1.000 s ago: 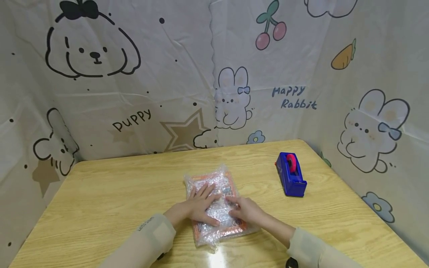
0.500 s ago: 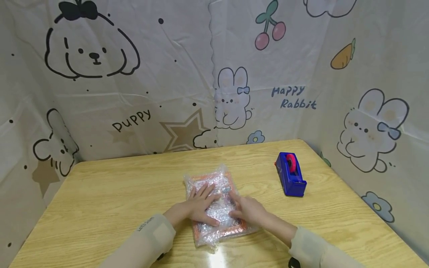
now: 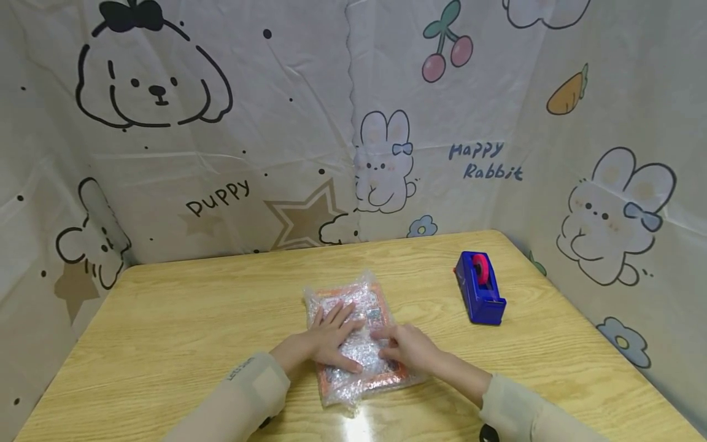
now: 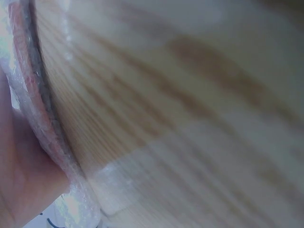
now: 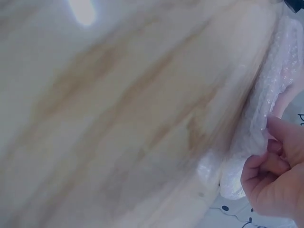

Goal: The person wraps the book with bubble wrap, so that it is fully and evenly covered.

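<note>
A flat orange-bordered item wrapped in bubble wrap (image 3: 381, 374) lies on the wooden table. Across its left half rests my left hand (image 3: 331, 344), palm down with fingers spread. My right hand (image 3: 411, 350) is at the package's right side; its index finger and thumb touch the wrap and stand apart from each other. In the right wrist view, the other fingers are curled beside the edge of the bubble wrap (image 5: 259, 118). The left wrist view shows the wrap's edge (image 4: 35, 90) beside part of my left hand (image 4: 28, 175). The item's printed front is blurred by the wrap.
A blue tape dispenser (image 3: 479, 288) with a pink-red roll stands on the table (image 3: 221, 307) to the right of the package. Patterned cloth (image 3: 221, 123) hangs behind the table and along its sides.
My right index finger reached up along the wrap half a second ago and is now drawn back lower and to the left. The left hand and the package have stayed in place.
</note>
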A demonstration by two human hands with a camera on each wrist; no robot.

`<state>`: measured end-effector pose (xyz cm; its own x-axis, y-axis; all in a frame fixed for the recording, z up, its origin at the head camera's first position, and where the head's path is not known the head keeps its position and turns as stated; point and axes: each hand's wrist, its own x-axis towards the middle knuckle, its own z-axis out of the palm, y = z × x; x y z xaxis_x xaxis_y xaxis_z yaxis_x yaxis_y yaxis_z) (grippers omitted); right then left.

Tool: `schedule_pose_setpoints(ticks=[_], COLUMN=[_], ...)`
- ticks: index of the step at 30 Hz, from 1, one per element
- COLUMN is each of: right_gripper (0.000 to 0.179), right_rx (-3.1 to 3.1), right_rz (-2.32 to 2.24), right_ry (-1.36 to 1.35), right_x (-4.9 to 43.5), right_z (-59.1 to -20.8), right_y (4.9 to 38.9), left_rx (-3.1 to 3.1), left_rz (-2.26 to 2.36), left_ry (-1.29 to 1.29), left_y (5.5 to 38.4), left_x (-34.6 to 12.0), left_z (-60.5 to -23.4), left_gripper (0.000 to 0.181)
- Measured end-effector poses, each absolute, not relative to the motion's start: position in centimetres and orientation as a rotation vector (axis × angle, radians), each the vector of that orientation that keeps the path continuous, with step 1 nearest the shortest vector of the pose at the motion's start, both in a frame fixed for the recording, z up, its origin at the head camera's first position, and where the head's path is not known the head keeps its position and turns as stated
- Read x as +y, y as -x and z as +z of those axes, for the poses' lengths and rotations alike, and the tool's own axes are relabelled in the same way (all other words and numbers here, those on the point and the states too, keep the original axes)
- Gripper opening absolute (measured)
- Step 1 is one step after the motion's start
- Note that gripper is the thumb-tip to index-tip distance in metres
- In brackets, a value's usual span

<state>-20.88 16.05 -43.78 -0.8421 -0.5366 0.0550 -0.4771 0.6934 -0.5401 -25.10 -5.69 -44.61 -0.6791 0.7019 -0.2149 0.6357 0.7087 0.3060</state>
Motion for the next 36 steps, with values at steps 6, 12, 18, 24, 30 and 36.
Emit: schedule_pose_setpoints(ticks=[6, 12, 18, 24, 30, 36], right_gripper=[0.035, 0.033, 0.027, 0.023, 0.031, 0.037], right_rx=[2.881, 2.860, 2.967, 3.096, 3.117, 3.062], right_rz=[-0.369, -0.482, -0.728, -0.535, -0.445, -0.483], right_ry=[1.106, 1.001, 0.787, 0.731, 0.727, 0.723], right_x=[16.3, 16.0, 14.9, 14.2, 14.1, 14.4], right_z=[-43.8, -43.1, -43.5, -44.1, -44.3, -44.4], right_y=[20.9, 21.2, 22.2, 22.2, 21.7, 21.3], left_rx=[2.599, 2.601, 2.611, 2.610, 2.619, 2.617], left_rz=[0.306, 0.285, 0.278, 0.282, 0.277, 0.280], left_ry=[-1.033, -1.048, -1.050, -1.049, -1.046, -1.053], left_y=[25.0, 25.2, 25.4, 25.3, 25.3, 25.2], left_x=[-5.7, -5.7, -5.8, -5.7, -5.8, -5.8], left_z=[-44.7, -44.8, -44.8, -44.9, -44.9, -44.9], left_gripper=[0.092, 0.093, 0.093, 0.093, 0.092, 0.092])
